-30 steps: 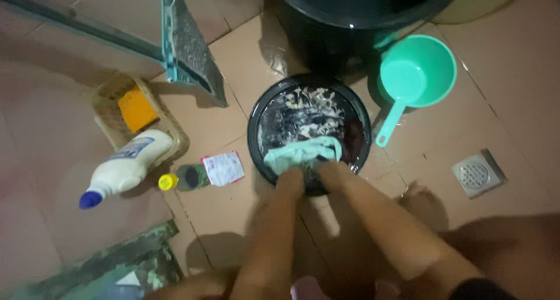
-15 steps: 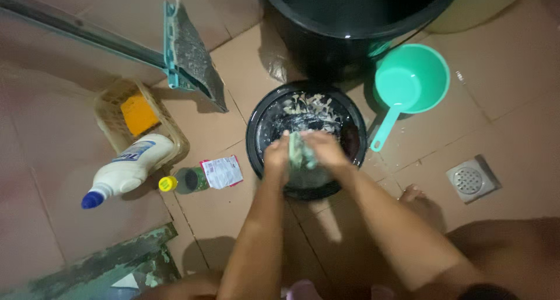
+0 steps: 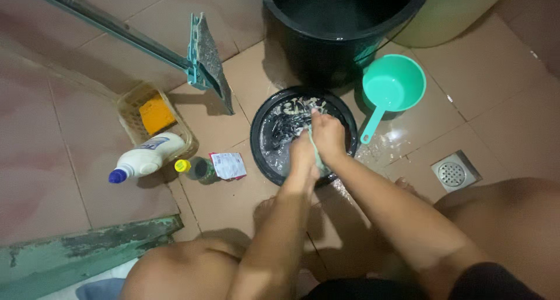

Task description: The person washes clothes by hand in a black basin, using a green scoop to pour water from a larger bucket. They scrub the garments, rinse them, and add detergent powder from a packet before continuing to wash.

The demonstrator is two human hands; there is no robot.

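Note:
A round black basin (image 3: pixel 260 120) of soapy water sits on the tiled floor. Both my hands are pressed together over it with a pale green cloth (image 3: pixel 317 152) squeezed between them. My left hand (image 3: pixel 303 155) grips the cloth from the left side and my right hand (image 3: pixel 328 134) grips it from the right, a little farther from me. Only a thin strip of the cloth shows between the palms. White suds float at the far side of the basin.
A large black bucket (image 3: pixel 344 20) stands behind the basin, with a teal dipper (image 3: pixel 392 89) at its right. Left lie a mop head (image 3: pixel 207 60), a basket with an orange sponge (image 3: pixel 156 114), a white bottle (image 3: pixel 143 160), a small yellow-capped bottle (image 3: pixel 195 168). A floor drain (image 3: pixel 452 173) sits right.
The cloth went from spread over the basin's near rim to bunched between my palms. My hands moved farther into the basin, and the camera pulled back and shifted.

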